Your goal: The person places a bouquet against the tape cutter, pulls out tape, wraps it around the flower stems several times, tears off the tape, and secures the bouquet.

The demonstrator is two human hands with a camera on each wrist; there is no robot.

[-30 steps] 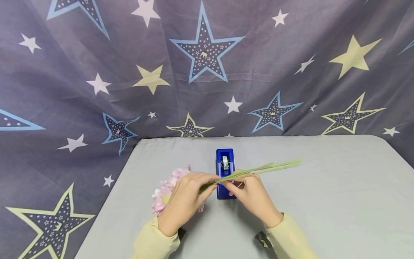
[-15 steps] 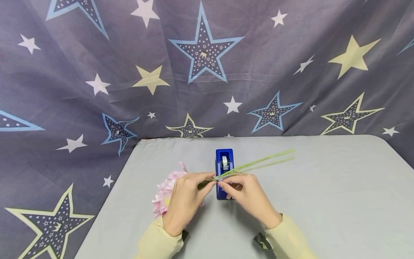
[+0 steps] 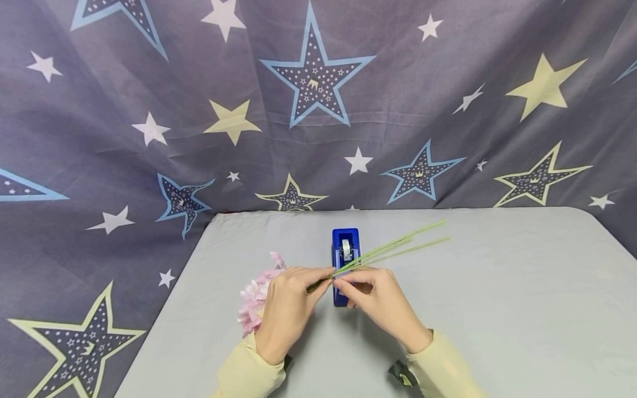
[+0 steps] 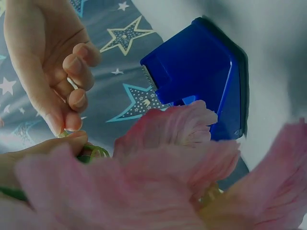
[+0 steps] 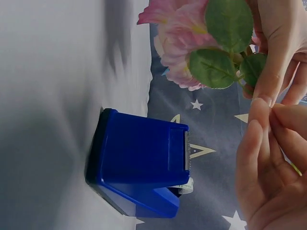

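Pink artificial flowers (image 3: 255, 301) lie under and left of my left hand (image 3: 286, 309), which grips their bundled green stems (image 3: 393, 244) between thumb and fingers. The stems fan out to the upper right. Close beside the left fingertips, my right hand (image 3: 385, 301) pinches at the stems with thumb and forefinger; anything thin between those fingertips is too small to tell. Beneath the hands stands a blue tape dispenser (image 3: 339, 237) with a roll of clear tape (image 3: 346, 250). Large petals (image 4: 168, 129) partly cover the left wrist view. Green leaves (image 5: 211, 67) show below the blooms in the right wrist view.
A pale grey cloth covers the table (image 3: 522, 309). Behind it and along the left hangs a dark curtain (image 3: 318, 155) printed with stars. The dispenser's toothed cutting edge (image 5: 187, 150) faces the curtain side in the right wrist view.
The stems' free ends have swung upward and leftward and spread apart. The flowers have turned slightly further under my left hand. My right fingertips have shifted left, closer to the left ones.
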